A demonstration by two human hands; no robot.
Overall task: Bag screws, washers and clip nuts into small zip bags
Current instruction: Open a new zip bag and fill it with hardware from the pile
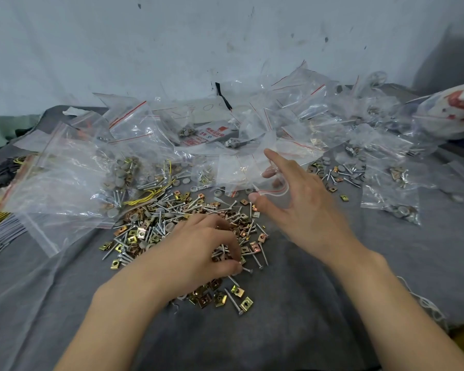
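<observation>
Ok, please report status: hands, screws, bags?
Left hand grips silver metal screws from the pile. Right hand open, at small clear plastic zip bag. Nothing in the way.

Right hand (303, 210) blurred — its fingers' (277, 158) hold unclear.

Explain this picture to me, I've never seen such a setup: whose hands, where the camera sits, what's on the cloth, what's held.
No machine here: the grips are a person's two bare hands, filmed by one camera worn on the head, looking forward and down. On the grey cloth lies a pile of screws, brass clip nuts and grey washers. Behind it lie filled bags and empty bags. The left hand curls over the pile and pinches a few screws. The right hand reaches, fingers spread, to the empty bags; it is blurred, so I cannot tell whether it holds one.
</observation>
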